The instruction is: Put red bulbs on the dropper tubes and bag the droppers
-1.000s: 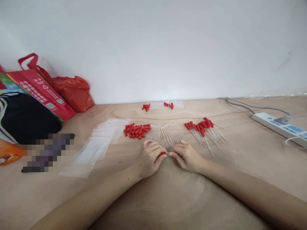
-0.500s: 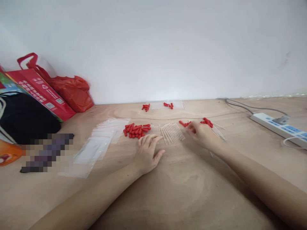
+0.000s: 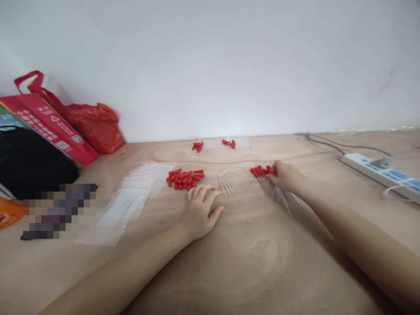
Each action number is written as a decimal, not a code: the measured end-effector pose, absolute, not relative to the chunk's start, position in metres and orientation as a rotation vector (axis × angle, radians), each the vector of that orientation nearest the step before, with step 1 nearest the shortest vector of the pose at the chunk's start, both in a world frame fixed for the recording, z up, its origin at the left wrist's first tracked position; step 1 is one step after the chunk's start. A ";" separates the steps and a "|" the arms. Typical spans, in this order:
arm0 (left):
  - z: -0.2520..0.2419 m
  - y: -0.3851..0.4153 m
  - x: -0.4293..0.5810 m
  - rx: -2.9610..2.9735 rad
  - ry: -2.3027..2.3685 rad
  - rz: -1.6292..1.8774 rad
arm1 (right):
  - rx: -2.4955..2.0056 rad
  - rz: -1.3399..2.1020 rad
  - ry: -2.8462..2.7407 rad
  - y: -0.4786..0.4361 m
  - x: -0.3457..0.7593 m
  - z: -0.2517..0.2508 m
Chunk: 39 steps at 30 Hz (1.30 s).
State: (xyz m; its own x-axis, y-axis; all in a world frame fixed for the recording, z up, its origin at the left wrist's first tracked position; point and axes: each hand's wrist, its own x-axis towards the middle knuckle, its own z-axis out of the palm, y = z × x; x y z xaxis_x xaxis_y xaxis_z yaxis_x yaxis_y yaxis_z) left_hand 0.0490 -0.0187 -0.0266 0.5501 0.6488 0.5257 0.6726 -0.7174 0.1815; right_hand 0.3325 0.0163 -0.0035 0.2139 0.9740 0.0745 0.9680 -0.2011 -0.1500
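Note:
My left hand (image 3: pixel 201 210) lies flat on the wooden table (image 3: pixel 229 262) with fingers spread, holding nothing; its fingertips reach just short of a pile of red rubber bulbs (image 3: pixel 183 178) and a row of clear dropper tubes (image 3: pixel 229 180). My right hand (image 3: pixel 286 177) rests on a heap of assembled droppers with red bulbs (image 3: pixel 265 177), fingers curled over them; whether it grips one is hidden.
Clear zip bags (image 3: pixel 131 197) lie left of the bulbs. More red bulbs on small bags (image 3: pixel 216 143) sit near the wall. Red bags (image 3: pixel 65 122) and a black bag (image 3: pixel 33 162) stand at far left. A white power strip (image 3: pixel 380 175) with cables lies at right.
One second ago both hands pinched a dropper together at the centre. The right hand then carried it to the assembled heap; the left hand opened and lay flat.

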 end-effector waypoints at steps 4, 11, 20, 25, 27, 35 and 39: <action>-0.026 -0.020 0.049 -2.726 -1.183 -0.901 | -2.328 0.006 -1.804 0.033 0.330 0.002; -0.024 -0.020 0.048 -2.741 -1.234 -0.859 | -2.495 0.279 -1.719 0.081 0.319 0.008; -0.024 -0.021 0.048 -2.746 -1.263 -0.849 | -2.618 0.353 -1.670 0.095 0.316 0.010; -0.024 -0.018 0.046 -2.689 -1.304 -0.887 | -2.626 0.273 -1.616 0.091 0.323 0.009; -0.023 -0.013 0.044 -2.611 -1.363 -0.930 | -2.627 0.286 -1.634 0.091 0.323 0.009; -0.023 -0.007 0.042 -2.535 -1.420 -0.937 | -2.578 0.325 -1.673 0.097 0.313 0.005; -0.022 -0.007 0.042 -2.506 -1.462 -0.956 | -2.535 0.315 -1.699 0.099 0.310 0.007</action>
